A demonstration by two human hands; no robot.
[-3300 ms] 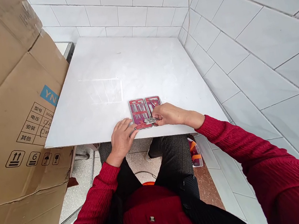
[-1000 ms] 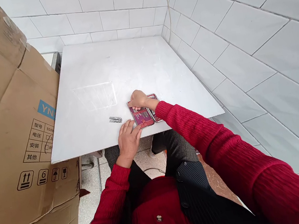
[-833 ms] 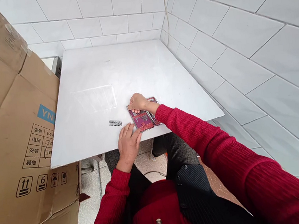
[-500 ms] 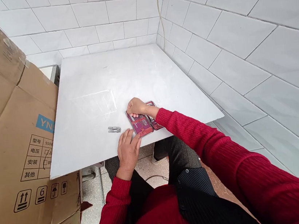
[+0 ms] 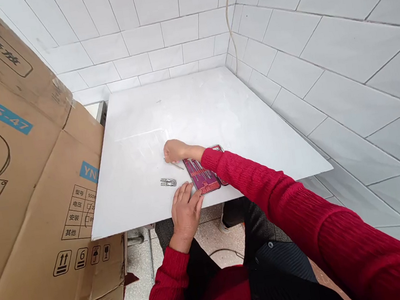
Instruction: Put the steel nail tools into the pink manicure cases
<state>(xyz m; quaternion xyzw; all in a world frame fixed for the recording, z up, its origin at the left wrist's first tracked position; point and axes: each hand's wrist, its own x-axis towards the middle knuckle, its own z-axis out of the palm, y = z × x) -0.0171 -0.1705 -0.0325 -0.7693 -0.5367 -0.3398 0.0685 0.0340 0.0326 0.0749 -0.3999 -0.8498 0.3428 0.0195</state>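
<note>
An open manicure case (image 5: 204, 185) lies near the front edge of the white table, its purple-red inside lined with several slim metal tools. My left hand (image 5: 186, 211) rests at the case's lower left corner, fingers stretched and thumb on the edge. Just beyond the case's upper left, my right hand (image 5: 175, 150) is closed round a thin metal manicure tool (image 5: 177, 165), whose tip points down toward the table. Two nail clippers (image 5: 168, 182) lie side by side to the left of the case. My right forearm hides part of the case's right half.
The white table (image 5: 136, 198) runs back to a tiled wall (image 5: 162, 32). A large cardboard box (image 5: 52, 179) stands along the table's left side. A pale cable (image 5: 229, 23) hangs in the wall corner.
My right hand has drawn the thin metal tool out of the case and moved left with it. My left hand stays at the case's corner. The camera view has shifted.
</note>
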